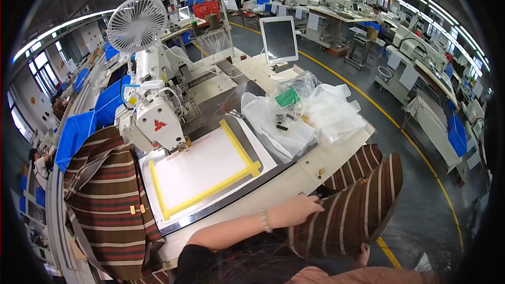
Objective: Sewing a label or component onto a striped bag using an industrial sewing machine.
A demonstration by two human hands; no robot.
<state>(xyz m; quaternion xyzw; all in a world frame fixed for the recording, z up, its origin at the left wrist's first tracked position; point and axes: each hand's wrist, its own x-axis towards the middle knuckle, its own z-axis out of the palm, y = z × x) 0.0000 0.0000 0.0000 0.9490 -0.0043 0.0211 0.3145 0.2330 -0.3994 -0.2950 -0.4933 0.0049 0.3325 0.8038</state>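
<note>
My left hand (297, 211), with a bracelet at the wrist, reaches across the front of the sewing table, its fingers closed on the upper left part of a brown striped fabric piece (350, 213). Below that piece, my right hand (364, 255) grips its lower edge; most of the right hand is hidden by the cloth. Red and cream stripes run through the fabric. Behind it, another striped part (355, 168) lies at the table's right end. A white sheet framed in yellow tape (202, 171) sits under the head of a white sewing machine (163, 123).
More striped fabric (105, 205) with small yellow tabs hangs at the table's left. Crumpled plastic bags (329, 113), a green packet (287, 98) and small dark pieces lie at the back right. A screen (279, 39), a white fan (138, 24) and blue bins (76, 135) stand around.
</note>
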